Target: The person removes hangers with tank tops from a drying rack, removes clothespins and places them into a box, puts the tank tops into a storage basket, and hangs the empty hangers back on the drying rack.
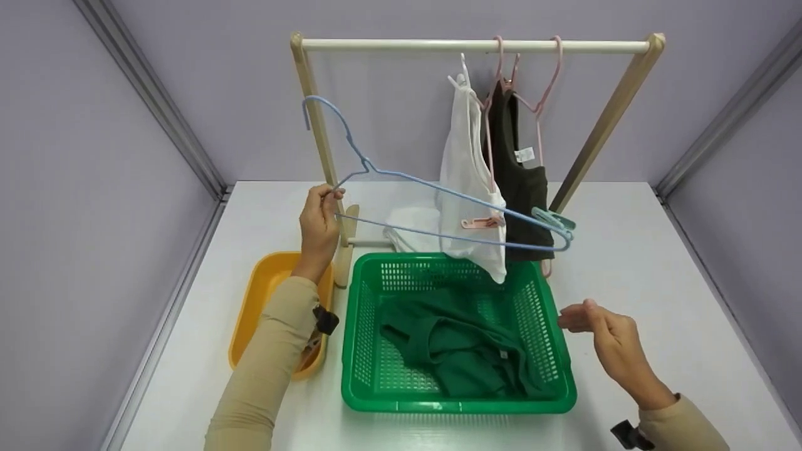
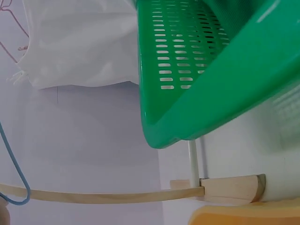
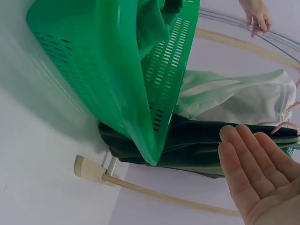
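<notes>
My left hand point(image 1: 319, 225) pinches one lower corner of a light blue clothes hanger point(image 1: 432, 183), raised above the green basket's back rim. Its hook points up and left; in the left wrist view only a bend of the hanger point(image 2: 18, 171) shows. My right hand point(image 1: 611, 341) is beside the basket's right edge, holding nothing, its fingers straight in the right wrist view. Inside the green basket point(image 1: 457, 406) lies a crumpled dark green garment point(image 1: 463, 351). A teal clothespin point(image 1: 551, 219) overlaps the hanger's far end; I cannot tell what it grips.
A wooden rack with a white rail point(image 1: 388, 45) stands behind the basket. From it hang a white garment point(image 1: 463, 163) and a dark olive garment point(image 1: 523, 194), with pink hangers and a pink clothespin point(image 1: 481, 223). An orange tray point(image 1: 250, 313) holding clothespins sits left.
</notes>
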A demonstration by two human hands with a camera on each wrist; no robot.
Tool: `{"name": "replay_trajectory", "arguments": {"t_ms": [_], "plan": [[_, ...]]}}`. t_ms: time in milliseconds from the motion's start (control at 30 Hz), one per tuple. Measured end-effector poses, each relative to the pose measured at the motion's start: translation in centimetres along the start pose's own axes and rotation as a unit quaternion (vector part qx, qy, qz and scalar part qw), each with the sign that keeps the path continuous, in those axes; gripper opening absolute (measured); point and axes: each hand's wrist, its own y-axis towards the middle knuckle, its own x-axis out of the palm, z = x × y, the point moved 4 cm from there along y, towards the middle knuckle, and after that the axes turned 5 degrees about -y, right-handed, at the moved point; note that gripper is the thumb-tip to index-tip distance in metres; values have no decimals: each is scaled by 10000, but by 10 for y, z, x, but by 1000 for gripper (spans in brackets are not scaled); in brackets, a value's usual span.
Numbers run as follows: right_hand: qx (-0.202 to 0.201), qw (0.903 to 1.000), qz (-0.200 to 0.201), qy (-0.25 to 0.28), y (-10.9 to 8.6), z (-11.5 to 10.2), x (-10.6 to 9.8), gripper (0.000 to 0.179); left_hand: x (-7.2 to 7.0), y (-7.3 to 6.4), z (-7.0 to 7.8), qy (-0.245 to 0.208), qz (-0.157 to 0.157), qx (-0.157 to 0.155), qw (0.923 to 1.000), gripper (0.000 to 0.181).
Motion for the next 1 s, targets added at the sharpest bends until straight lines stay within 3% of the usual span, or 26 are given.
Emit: {"name": "replay_trajectory", "arguments": {"t_ms": [233,367,700,833,1000], "plan": [[9,9998,-110,179,0,-1,8,39,19,20,6,579,-650,470,9951,20],[9,9995,-158,282,0,-2,12,39,28,35,10,653,-845,486,9931,21],[212,9990,-294,244,-1,-7,15,40,50,76,15,650,-930,30,9935,26],[231,9988,-324,286,-3,-7,16,39,53,89,16,722,-887,-223,9932,27],[194,9988,-358,271,-3,-8,17,39,53,102,12,463,-890,-631,9930,26]]}}
